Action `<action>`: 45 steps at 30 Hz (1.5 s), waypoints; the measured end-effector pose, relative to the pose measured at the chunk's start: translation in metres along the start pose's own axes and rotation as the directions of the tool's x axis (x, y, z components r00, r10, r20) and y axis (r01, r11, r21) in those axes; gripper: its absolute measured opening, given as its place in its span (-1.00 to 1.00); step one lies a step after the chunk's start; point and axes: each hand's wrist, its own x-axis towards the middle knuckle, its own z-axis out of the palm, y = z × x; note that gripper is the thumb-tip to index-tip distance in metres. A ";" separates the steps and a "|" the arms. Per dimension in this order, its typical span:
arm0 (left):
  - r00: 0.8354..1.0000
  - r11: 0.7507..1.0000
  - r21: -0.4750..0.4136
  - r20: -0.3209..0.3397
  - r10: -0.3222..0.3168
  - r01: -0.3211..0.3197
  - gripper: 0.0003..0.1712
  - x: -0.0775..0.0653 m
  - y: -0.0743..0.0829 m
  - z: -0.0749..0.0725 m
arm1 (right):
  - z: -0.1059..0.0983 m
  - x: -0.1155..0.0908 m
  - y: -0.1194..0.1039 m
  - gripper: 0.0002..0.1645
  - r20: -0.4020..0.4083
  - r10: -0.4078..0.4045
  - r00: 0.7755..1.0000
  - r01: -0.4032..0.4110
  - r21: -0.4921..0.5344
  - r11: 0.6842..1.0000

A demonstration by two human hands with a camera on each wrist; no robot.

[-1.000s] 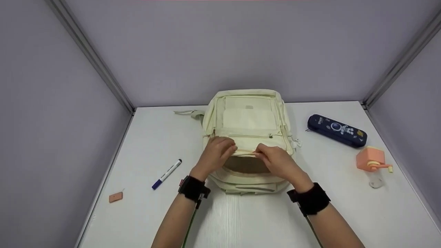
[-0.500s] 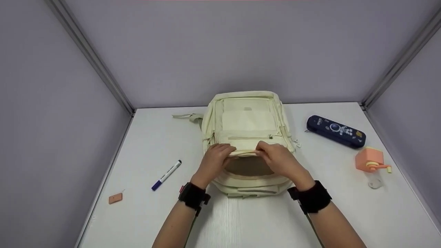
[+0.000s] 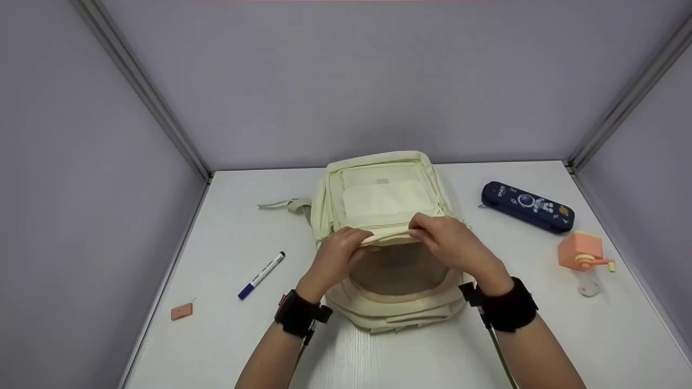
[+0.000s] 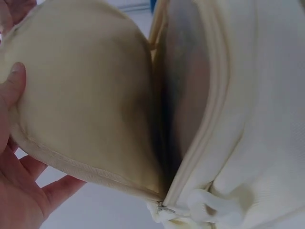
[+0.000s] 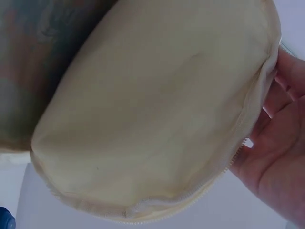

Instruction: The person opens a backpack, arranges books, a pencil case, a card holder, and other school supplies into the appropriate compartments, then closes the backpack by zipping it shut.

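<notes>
A cream backpack (image 3: 386,201) lies on the white table, its zipped compartment gaping toward me. My left hand (image 3: 334,260) grips the left part of the compartment's raised flap. At the right part of that edge, my right hand (image 3: 457,246) pinches the fabric between thumb and fingers. The left wrist view shows the flap's plain lining (image 4: 86,95) with the thumb on it and other fingers behind. Zipper teeth run along the flap's rim (image 5: 214,181) in the right wrist view. Deep inside, the compartment is dark and blurred.
A navy astronaut pencil case (image 3: 527,207) and a peach box with a crank (image 3: 581,251) are on the right. On the left lie a blue-capped marker (image 3: 261,275) and a small brown block (image 3: 181,311). A grey strap (image 3: 292,205) sticks out beside the backpack. Walls enclose the table.
The backpack has slid toward me and turned slightly. Its mouth gapes wider. My right hand has moved a little right and up with the flap edge; my left hand keeps its hold.
</notes>
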 end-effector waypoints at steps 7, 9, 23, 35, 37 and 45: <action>0.992 0.991 -0.045 -0.005 -0.125 0.124 -0.76 0.014 -0.005 -0.004 | -0.006 0.008 0.003 -0.83 -0.022 0.013 1.000 -0.012 0.051 0.999; 0.983 0.979 -0.089 -0.001 -0.183 0.182 -0.77 0.019 -0.009 -0.004 | -0.006 0.009 0.008 -0.76 -0.050 0.013 0.999 -0.010 0.056 0.998; 0.862 0.834 -0.230 0.049 -0.504 0.501 -0.64 0.034 -0.050 0.001 | -0.015 -0.005 0.071 -0.36 -0.271 0.211 0.939 -0.212 0.026 0.977; 0.824 0.796 -0.231 0.058 -0.563 0.560 -0.58 0.036 -0.055 0.006 | -0.053 -0.065 0.157 -0.17 -0.215 0.729 0.649 -0.758 -0.110 0.643; 0.820 0.793 -0.226 0.054 -0.569 0.565 -0.58 0.036 -0.055 0.007 | -0.060 -0.077 0.173 -0.12 -0.168 0.784 0.597 -0.802 -0.114 0.586; 0.819 0.795 -0.214 0.047 -0.572 0.568 -0.58 0.036 -0.056 0.009 | -0.072 -0.129 0.216 -0.01 -0.004 0.935 0.354 -0.929 -0.113 0.352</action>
